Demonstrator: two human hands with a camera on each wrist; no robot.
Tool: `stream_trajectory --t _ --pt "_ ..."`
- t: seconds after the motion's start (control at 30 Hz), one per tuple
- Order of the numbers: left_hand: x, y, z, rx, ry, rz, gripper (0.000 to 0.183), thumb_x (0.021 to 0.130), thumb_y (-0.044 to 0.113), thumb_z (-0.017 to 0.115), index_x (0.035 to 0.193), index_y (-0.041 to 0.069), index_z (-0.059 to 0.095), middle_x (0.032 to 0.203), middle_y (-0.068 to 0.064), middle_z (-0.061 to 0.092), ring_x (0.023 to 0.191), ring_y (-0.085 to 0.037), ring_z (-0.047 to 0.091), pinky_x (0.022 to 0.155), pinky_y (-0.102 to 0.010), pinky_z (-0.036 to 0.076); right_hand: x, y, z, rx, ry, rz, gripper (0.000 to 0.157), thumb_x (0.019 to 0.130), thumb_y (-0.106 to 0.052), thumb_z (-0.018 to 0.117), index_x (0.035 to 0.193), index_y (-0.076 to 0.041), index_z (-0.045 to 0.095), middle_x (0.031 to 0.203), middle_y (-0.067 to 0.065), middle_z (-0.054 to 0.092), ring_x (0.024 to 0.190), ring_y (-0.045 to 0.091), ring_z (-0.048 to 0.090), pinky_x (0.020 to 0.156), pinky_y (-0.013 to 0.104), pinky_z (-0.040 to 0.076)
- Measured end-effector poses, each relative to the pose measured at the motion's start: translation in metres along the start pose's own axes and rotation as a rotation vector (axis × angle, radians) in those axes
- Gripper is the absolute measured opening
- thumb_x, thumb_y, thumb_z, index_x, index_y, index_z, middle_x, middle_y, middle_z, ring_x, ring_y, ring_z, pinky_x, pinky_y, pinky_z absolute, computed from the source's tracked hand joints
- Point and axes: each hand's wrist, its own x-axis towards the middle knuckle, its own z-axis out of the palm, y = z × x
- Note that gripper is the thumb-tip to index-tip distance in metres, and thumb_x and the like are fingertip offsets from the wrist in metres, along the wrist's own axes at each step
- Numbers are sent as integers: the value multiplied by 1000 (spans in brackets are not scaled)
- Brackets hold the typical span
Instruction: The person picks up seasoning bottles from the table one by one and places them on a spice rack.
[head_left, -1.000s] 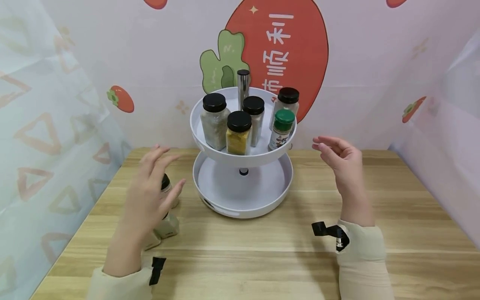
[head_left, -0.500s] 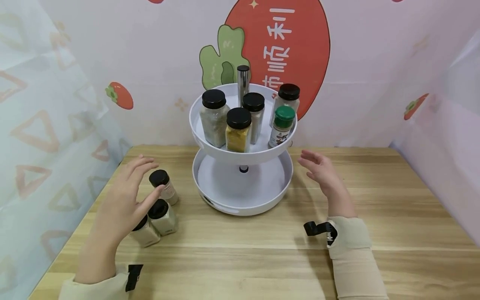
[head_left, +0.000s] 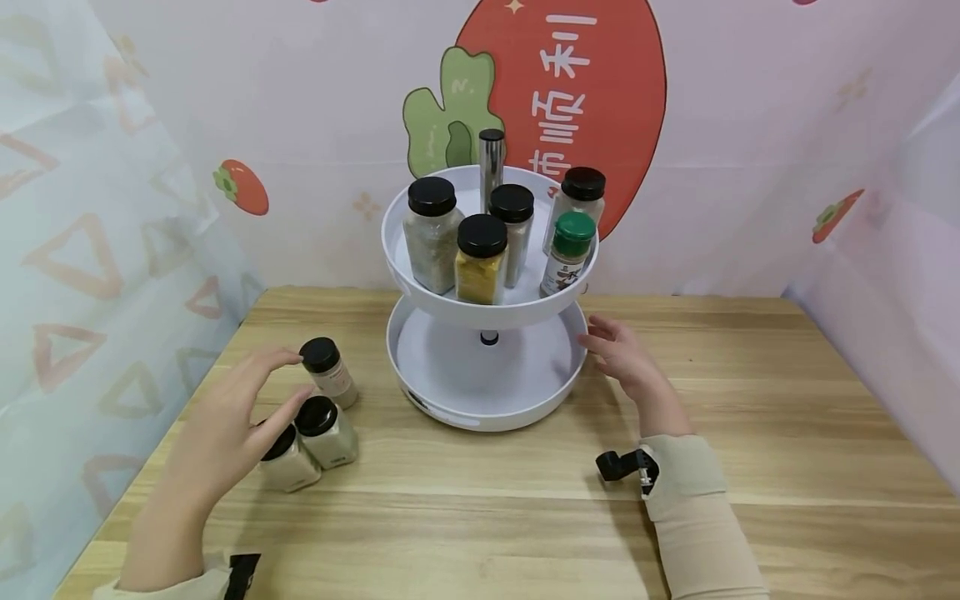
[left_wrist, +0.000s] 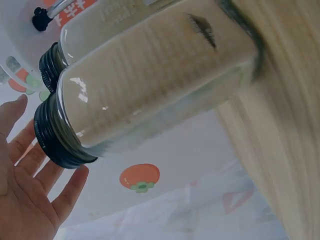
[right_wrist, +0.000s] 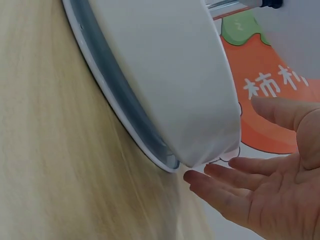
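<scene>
My left hand (head_left: 217, 425) hovers over a group of jars at the left, its thumb and fingers spread apart. Nearest are two square jars of pale powder with black lids, the front jar (head_left: 295, 472) and the middle jar (head_left: 335, 446). Behind them leans into view a rounder black-lidded spice bottle (head_left: 335, 379). In the left wrist view the fingers lie beyond a jar's lid (left_wrist: 52, 132); contact cannot be told. At the right, my right hand (head_left: 622, 358) has its fingertips at the rim of the white lower tray (head_left: 480, 423), fingers loosely extended.
The upper tray (head_left: 491, 317) of the two-tier stand holds several jars, among them a yellow-filled jar (head_left: 478, 279) and a green-capped shaker (head_left: 567, 250). A metal post (head_left: 491, 162) rises through it. A printed cloth (head_left: 315, 208) hangs behind the wooden table (head_left: 480, 517).
The left hand has moved left and down, uncovering the jars. My right hand has come leftward and down to the lower tray's rim. The jars and stand stay put.
</scene>
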Motion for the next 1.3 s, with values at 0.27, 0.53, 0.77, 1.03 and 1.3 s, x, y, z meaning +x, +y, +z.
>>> stream_trajectory --t 0.27,0.53,0.77,1.03,1.3 --pt "-17 -8 -4 -14 -22 -103 43 86 10 76 126 10 61 121 -7 66 119 -2 52 99 7 25 5 4 5 29 -26 -26 63 102 -15 50 156 1 21 160 22 28 144 41 36 119 59 35" --pt "-24 -16 -9 -42 -81 -186 41 89 17 74 128 17 62 122 -4 67 114 11 48 84 3 34 6 8 7 56 -22 -27 62 101 -10 49 155 2 22 159 24 30 140 42 40 117 59 38" --pt "-25 -22 -11 -141 -168 -247 38 92 18 72 128 22 61 123 7 65 115 23 41 86 4 36 6 8 8 79 -9 1 63 100 -7 49 156 1 21 159 25 29 141 42 40 117 55 39" --pt "-29 -31 -12 -180 -274 -278 43 87 23 77 127 32 61 120 23 62 114 20 45 86 1 43 7 9 7 80 -6 2 63 100 -7 50 156 1 21 158 26 30 140 43 41 116 55 41" --pt "-35 -37 -8 -225 -365 -311 46 85 24 79 127 21 62 122 15 63 113 18 47 85 -11 49 7 10 6 81 -8 -2 63 99 -6 49 156 1 21 158 27 29 140 45 40 117 56 40"
